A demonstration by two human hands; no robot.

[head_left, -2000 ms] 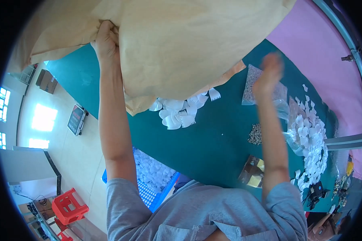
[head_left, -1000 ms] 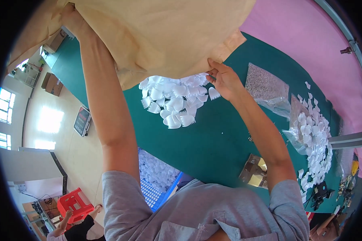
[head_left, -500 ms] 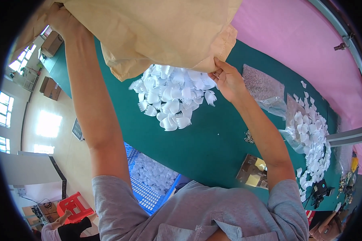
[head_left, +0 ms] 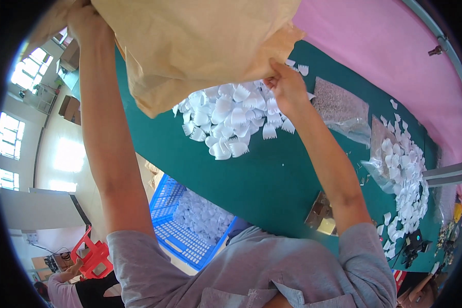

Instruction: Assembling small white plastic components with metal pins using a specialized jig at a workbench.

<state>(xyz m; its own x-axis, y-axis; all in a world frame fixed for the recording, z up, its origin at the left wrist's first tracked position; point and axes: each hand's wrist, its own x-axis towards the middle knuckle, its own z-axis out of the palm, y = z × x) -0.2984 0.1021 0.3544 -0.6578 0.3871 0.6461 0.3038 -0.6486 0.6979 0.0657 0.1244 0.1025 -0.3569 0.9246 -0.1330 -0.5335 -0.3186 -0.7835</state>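
A big brown paper bag [head_left: 200, 41] is tilted over the table, its mouth low over a pile of small white curved pieces [head_left: 231, 118] with toothed edges. High on the left, my left hand [head_left: 90, 23] is closed on the bag's upper edge; its fingertips are partly hidden. My right hand [head_left: 288, 88] pinches the right side of the bag's mouth between thumb and fingers. The bag hides the back of the pile, and a few loose white pieces [head_left: 303, 70] lie beyond my right hand.
On the green table [head_left: 231, 190], a clear bag of small bits [head_left: 341, 105] and a second white heap [head_left: 408, 190] lie right. A blue basket [head_left: 161, 226] holding white pieces stands below the edge. Lower left, another person's hand touches a red stool [head_left: 95, 259]. Pink cloth [head_left: 385, 46] hangs behind.
The bag and both hands have shifted slightly. More white pieces show under the bag and to the right of the pile. The red stool at lower left has tilted, with the other person's hand on it.
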